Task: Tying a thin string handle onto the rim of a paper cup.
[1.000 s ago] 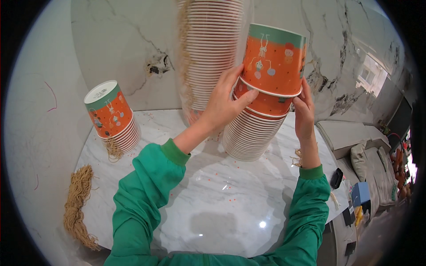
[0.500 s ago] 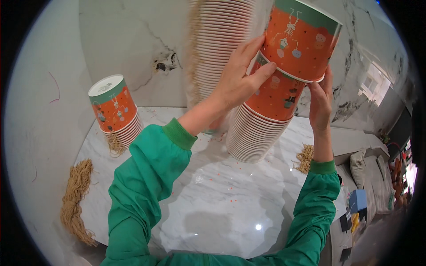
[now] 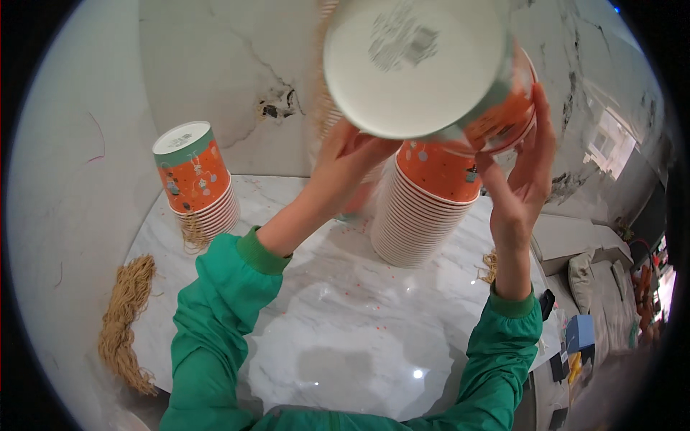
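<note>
Held tub point(image 3: 431, 72): off-white base, orange side | sleeves point(image 3: 223, 287): green | table point(image 3: 366, 345) — white, grey-veined | string hank point(image 3: 123, 323) — tan

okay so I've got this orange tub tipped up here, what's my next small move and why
I'd probably draw the tub slightly toward you, away from the stack. It's tilted with its white base facing you and overlaps the stack's top in view, so any gap is hard to judge. Your right hand grips its rim end; your left hand is partly hidden behind it.
</note>
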The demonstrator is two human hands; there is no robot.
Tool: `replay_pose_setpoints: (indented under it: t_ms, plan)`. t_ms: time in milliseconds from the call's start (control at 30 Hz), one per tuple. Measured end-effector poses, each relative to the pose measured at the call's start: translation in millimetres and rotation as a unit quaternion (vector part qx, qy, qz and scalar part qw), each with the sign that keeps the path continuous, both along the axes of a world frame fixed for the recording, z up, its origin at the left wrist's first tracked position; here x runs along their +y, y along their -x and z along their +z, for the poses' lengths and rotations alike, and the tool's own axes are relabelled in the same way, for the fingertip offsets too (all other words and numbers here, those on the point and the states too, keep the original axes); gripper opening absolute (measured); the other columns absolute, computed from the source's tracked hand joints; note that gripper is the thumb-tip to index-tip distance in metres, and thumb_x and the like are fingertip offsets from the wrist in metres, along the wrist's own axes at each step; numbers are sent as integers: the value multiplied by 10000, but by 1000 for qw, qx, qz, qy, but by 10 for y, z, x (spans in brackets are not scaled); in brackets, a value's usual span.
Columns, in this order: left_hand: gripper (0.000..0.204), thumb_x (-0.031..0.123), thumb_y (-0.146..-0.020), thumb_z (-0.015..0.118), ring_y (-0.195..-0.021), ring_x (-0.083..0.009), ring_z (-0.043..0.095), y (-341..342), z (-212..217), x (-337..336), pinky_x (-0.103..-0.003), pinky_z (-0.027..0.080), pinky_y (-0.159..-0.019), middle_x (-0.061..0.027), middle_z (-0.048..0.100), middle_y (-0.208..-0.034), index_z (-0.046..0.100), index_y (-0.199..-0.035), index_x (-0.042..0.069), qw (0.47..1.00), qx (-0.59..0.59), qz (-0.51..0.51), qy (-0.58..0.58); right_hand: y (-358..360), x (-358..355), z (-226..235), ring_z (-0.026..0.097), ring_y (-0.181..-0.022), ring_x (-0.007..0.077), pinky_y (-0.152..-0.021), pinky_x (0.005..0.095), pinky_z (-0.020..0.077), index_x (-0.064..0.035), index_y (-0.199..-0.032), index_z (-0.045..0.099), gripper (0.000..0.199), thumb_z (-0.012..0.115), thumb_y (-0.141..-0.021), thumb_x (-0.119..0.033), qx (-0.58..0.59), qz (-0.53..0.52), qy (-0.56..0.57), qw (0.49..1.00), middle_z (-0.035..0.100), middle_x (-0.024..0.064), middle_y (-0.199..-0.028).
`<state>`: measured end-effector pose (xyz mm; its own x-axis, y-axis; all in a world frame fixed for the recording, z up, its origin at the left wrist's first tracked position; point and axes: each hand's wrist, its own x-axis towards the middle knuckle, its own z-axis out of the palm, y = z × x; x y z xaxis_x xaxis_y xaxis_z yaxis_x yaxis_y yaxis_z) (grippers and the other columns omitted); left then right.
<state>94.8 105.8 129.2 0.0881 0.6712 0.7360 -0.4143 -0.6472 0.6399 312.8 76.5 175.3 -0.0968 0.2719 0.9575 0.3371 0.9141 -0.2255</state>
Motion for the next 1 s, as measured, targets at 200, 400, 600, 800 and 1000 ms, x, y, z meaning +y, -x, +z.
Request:
replay_pose_setpoints:
  t_ms: [200, 400, 600, 800, 1000]
  plan:
    - [384, 100, -917, 663, -1081, -125, 594, 309, -504, -48, -294, 507, -883, -67, 647, -1208, 578, -1265, -38, 994, 36, 58, 86, 230, -96, -272, 507, -1311, 224, -1059, 357, 463, -12, -1578, 184, 864, 625, -847, 123, -51, 49, 31, 997, 350, 147, -1577]
    - [517, 175, -950, 631, -1209, -192, 561, 634, -836, -93, -356, 468, -1020, -122, 561, -1372, 464, -1410, 8, 980, 154, 106, 68, 455, -105, -593, 570, -1254, 256, -1048, 369, 497, -52, -1591, 94, 914, 544, -831, 184, -36, 165, 105, 980, 385, 162, -1521]
    - [355, 120, -935, 644, -1108, -180, 623, 836, -990, -63, -328, 503, -955, -103, 667, -1227, 596, -1264, -7, 947, 243, 203, 49, 400, -48, -989, 512, -1312, 238, -1064, 359, 461, -27, -1546, 240, 784, 538, -852, 183, -28, 176, 226, 958, 448, 131, -1454]
    - [292, 37, -917, 635, -992, -113, 647, 1042, -1175, 138, -278, 524, -857, -48, 704, -1118, 640, -1208, 6, 968, 100, 96, 209, 456, 21, -1241, 519, -1275, 208, -1078, 350, 421, -13, -1499, 316, 685, 572, -881, 138, 5, 188, 275, 943, 521, 97, -1359]
    - [251, 80, -957, 588, -938, -120, 667, 1239, -1199, 138, -286, 544, -840, -34, 710, -1074, 672, -1186, 24, 951, 86, 123, 269, 493, 33, -1368, 569, -1131, 231, -970, 352, 458, -3, -1339, 509, 515, 604, -855, 141, -24, 150, 251, 956, 606, 89, -1191]
